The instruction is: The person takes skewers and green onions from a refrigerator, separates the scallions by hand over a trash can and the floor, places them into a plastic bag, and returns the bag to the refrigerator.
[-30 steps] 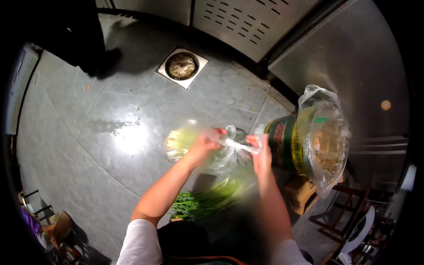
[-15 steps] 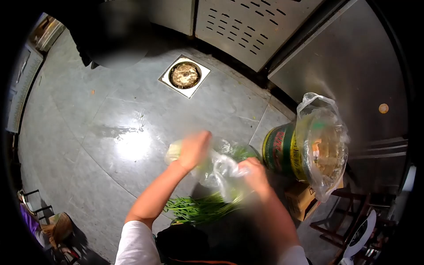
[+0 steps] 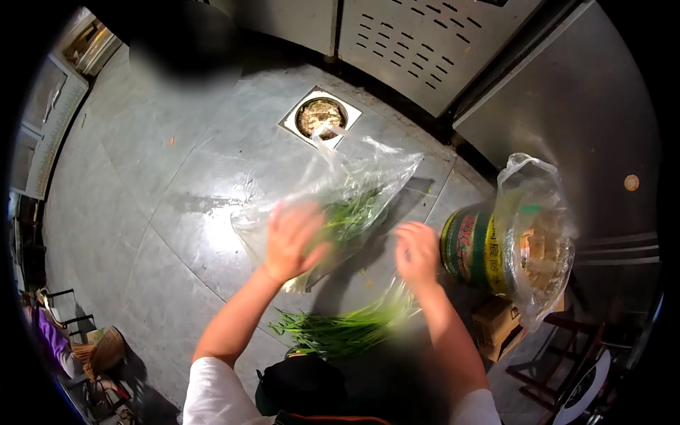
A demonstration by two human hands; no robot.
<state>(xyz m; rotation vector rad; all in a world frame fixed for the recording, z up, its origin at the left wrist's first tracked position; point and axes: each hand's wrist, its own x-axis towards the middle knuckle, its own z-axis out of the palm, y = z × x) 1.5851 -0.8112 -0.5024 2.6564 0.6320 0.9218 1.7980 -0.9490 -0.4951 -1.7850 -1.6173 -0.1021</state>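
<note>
A clear plastic bag with long green stalks, like chives or scallions, inside stretches out over the floor in front of me. My left hand is at the bag's near left side, blurred, its fingers spread; whether it touches the plastic is unclear. To the right of the bag, my right hand has loosely bent fingers with nothing visible between them. Below both hands lies a loose bunch of green stalks, its pale ends fanning toward my right wrist.
A green and yellow bucket lined with a clear bag stands at right, beside a cardboard box and a dark wooden stool. A square floor drain lies ahead, before metal cabinets. A broom is at lower left.
The gathered bag has left my right hand's grip and spread out ahead, its top reaching the drain. My hands have moved apart and opened. The view has shifted slightly.
</note>
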